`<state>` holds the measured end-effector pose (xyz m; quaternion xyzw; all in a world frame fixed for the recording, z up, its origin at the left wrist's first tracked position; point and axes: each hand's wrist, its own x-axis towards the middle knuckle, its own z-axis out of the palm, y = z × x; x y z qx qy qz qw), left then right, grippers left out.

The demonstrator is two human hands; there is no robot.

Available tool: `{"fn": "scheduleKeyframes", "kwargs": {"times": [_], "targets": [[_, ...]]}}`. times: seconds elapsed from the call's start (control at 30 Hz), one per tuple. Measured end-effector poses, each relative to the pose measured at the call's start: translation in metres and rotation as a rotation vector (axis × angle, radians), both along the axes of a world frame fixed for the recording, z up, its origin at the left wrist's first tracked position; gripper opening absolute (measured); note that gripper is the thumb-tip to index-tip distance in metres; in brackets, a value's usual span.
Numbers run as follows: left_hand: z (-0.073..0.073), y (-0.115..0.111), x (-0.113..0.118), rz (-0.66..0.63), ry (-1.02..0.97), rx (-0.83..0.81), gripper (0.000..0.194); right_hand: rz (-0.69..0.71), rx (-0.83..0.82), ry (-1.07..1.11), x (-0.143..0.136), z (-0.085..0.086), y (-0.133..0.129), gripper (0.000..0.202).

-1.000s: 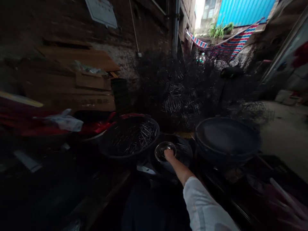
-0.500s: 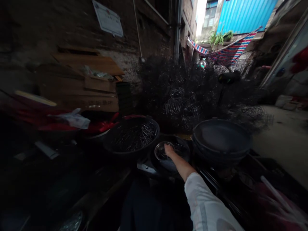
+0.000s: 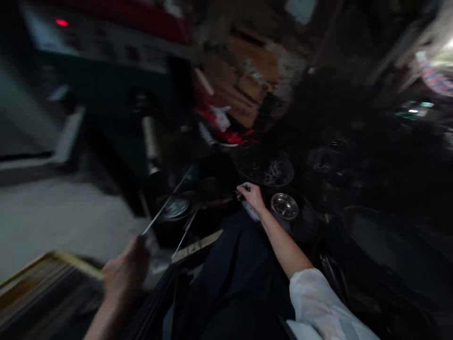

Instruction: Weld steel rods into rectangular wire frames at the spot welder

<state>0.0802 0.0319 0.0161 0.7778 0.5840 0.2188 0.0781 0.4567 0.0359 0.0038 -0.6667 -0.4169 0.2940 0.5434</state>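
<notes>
My left hand (image 3: 128,267) is closed at the lower left around a thin, pale metal rod (image 3: 166,203) that slants up to the right. My right hand (image 3: 252,195) is raised near the middle, thumb and fingers pinched together. A small dark bit shows at its fingertips, too blurred to name. Just right of that hand stands a round, shiny bowl (image 3: 285,218) with small metal pieces in it. Behind the hand is a wide dark tub (image 3: 292,171) holding thin metal wires.
A green and red machine (image 3: 102,75) with a lit red light stands at the left. Cardboard boxes (image 3: 230,89) are piled at the back. A large round dark tub (image 3: 382,236) sits at the right, and a yellow-edged tray (image 3: 76,265) at the lower left.
The view has swung left and down. My right hand has left the bowl and moved left, pinching something small. My left hand and the rod have come into view.
</notes>
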Motion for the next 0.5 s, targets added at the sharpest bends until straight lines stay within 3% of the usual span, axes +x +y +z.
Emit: {"fn": "scheduleKeyframes", "kwargs": {"times": [0.1, 0.17, 0.23, 0.33, 0.5], "targets": [[-0.014, 0.000, 0.001, 0.086, 0.109, -0.081, 0.020, 0.279, 0.036, 0.451, -0.110, -0.019, 0.012, 0.042], [-0.018, 0.004, 0.003, 0.099, 0.144, -0.110, 0.023, 0.358, -0.048, 0.622, -0.169, -0.028, 0.015, 0.045], [-0.019, 0.006, 0.005, 0.100, 0.167, -0.129, 0.024, 0.363, -0.089, 0.736, -0.209, -0.032, 0.017, 0.044], [-0.017, 0.005, 0.007, 0.089, 0.181, -0.145, 0.024, 0.349, -0.062, 0.837, -0.237, -0.028, 0.023, 0.039], [-0.015, 0.009, 0.011, 0.065, 0.176, -0.162, 0.023, 0.308, -0.016, 0.877, -0.239, -0.013, 0.025, 0.033]]}}
